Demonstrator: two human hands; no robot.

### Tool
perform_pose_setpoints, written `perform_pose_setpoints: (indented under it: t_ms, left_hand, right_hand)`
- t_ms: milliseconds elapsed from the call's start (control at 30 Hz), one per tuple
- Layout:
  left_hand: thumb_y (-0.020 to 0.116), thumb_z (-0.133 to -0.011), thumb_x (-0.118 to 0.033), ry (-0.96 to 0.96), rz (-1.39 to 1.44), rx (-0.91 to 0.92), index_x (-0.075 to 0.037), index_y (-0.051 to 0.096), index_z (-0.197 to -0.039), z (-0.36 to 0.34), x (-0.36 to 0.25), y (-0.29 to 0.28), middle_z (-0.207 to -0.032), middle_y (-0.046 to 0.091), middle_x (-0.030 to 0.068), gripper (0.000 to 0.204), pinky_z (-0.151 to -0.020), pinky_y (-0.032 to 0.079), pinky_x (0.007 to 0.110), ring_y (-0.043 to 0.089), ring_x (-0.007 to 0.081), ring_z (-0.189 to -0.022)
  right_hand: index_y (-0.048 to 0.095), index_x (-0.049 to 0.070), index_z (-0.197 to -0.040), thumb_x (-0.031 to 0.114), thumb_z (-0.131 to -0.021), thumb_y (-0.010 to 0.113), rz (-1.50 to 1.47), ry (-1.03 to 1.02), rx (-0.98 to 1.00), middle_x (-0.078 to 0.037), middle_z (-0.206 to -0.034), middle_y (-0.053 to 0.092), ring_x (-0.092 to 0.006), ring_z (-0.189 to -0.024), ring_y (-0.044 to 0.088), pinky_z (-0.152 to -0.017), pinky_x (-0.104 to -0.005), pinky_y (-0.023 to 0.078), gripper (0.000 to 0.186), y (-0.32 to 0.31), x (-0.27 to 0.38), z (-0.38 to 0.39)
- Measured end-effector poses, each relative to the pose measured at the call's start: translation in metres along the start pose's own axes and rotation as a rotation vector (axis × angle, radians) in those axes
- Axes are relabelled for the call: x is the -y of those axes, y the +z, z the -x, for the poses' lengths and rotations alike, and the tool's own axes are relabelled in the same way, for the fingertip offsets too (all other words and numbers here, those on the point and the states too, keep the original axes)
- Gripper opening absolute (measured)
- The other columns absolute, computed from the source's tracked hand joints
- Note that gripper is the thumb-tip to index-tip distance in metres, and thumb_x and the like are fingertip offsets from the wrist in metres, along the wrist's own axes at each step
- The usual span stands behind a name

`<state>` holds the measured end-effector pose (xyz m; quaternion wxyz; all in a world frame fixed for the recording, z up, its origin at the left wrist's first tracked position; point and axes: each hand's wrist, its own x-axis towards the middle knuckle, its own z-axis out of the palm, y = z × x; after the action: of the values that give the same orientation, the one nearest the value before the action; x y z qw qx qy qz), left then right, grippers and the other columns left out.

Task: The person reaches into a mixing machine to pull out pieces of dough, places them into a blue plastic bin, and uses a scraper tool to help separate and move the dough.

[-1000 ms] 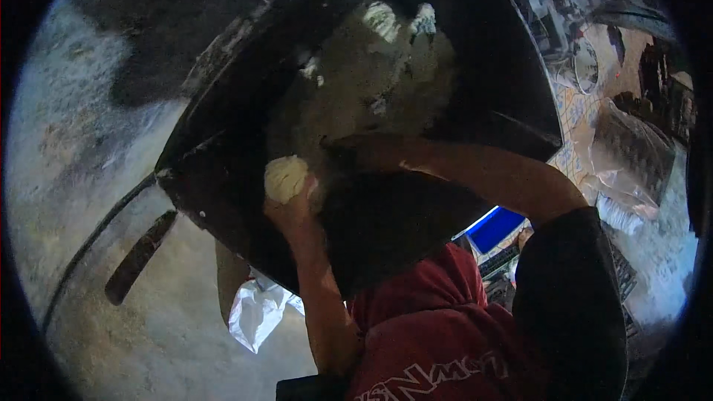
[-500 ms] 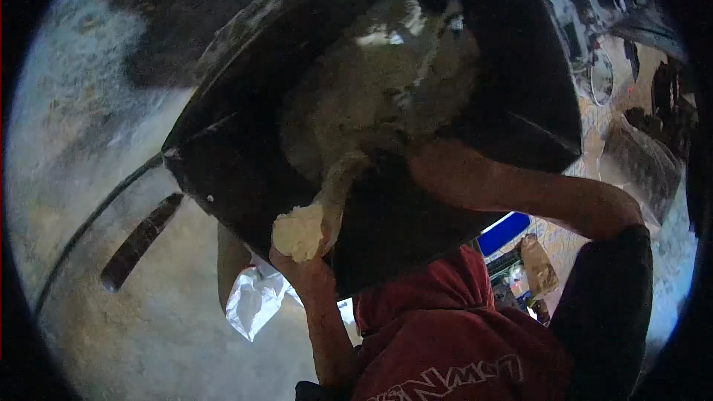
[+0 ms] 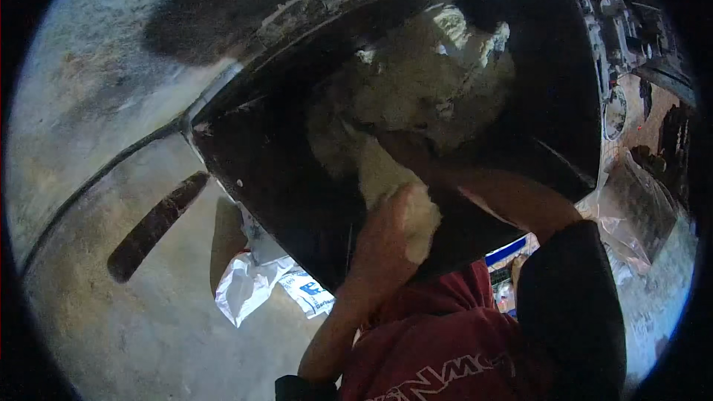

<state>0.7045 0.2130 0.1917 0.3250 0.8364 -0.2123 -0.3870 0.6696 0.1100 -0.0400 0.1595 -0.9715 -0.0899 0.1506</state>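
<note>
My left hand (image 3: 390, 226) is closed around a pale, cream-coloured dough-like lump (image 3: 422, 223) near the close side of a large dark tub (image 3: 282, 171). A stretched strip of the same stuff runs from it toward a broad pale mass (image 3: 416, 96) on the tub's bottom. My right hand (image 3: 408, 150) reaches in from the right and lies at the near edge of that mass, next to the strip's far end. Deep shadow hides its fingers, so its grip is unclear. Brighter white clumps (image 3: 453, 26) lie on the far part of the mass.
A dark rounded handle (image 3: 156, 226) juts out at the tub's left, above a stained grey floor (image 3: 96, 178). A crumpled white bag (image 3: 249, 286) lies near the tub's near-left side. At right are a clear plastic bag (image 3: 639, 208) and metal equipment (image 3: 616, 37).
My left hand has moved rightward with the lump, now turned so the back of the hand shows. The right forearm sits lower against the tub. The whole view has shifted slightly.
</note>
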Motion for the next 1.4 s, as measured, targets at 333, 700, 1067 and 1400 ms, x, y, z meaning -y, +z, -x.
perform_pose_setpoints:
  t_ms: [333, 700, 1067, 1400]
  left_hand:
    - [0.083, -0.065, -0.026, -0.328, -0.181, -0.291, 0.003, 0.012, -0.144, -0.075, 0.059, 0.038, -0.149, 0.011, 0.0287, 0.111, -0.111, 0.025, 0.047, 0.017, 0.0434, -0.138]
    - [0.074, -0.076, -0.027, -0.143, 0.292, -0.583, 0.002, 0.042, -0.132, -0.104, 0.120, 0.083, -0.129, 0.050, 0.0202, 0.071, -0.099, 0.040, 0.042, 0.050, 0.0321, -0.117]
    - [0.073, -0.074, -0.012, -0.437, 0.779, -0.557, 0.001, 0.056, -0.116, -0.072, 0.067, 0.029, -0.112, 0.060, 0.0123, 0.048, -0.086, 0.050, 0.036, 0.059, 0.0226, -0.102]
    - [0.067, -0.069, -0.010, -0.237, 0.676, -0.598, 0.003, 0.051, -0.122, -0.051, 0.048, 0.010, -0.116, 0.058, 0.0145, 0.057, -0.090, 0.048, 0.038, 0.057, 0.0267, -0.106]
  right_hand:
    - [0.059, 0.005, -0.122, 0.016, -0.085, 0.059, -1.164, 0.539, 0.537, -0.018, -0.113, 0.062, -0.0264, -0.103, 0.060, -0.089, -0.0381, 0.048, 0.039, -0.122, -0.020, -0.003]
    - [0.053, -0.001, -0.119, 0.015, -0.089, 0.055, -0.937, 0.313, 0.514, -0.019, -0.096, 0.064, -0.0303, -0.081, 0.065, -0.066, -0.0401, 0.053, 0.034, -0.161, -0.039, 0.015]
    - [0.058, 0.001, -0.106, 0.009, -0.080, 0.060, -0.433, 0.160, 0.197, -0.019, -0.091, 0.064, -0.0347, -0.076, 0.066, -0.062, -0.0443, 0.053, 0.027, -0.201, -0.082, 0.117]
    - [0.062, 0.004, -0.116, 0.009, -0.089, 0.048, -0.317, -0.017, 0.328, -0.019, -0.118, 0.059, -0.0299, -0.106, 0.061, -0.090, -0.0440, 0.048, 0.031, -0.066, -0.042, 0.032]
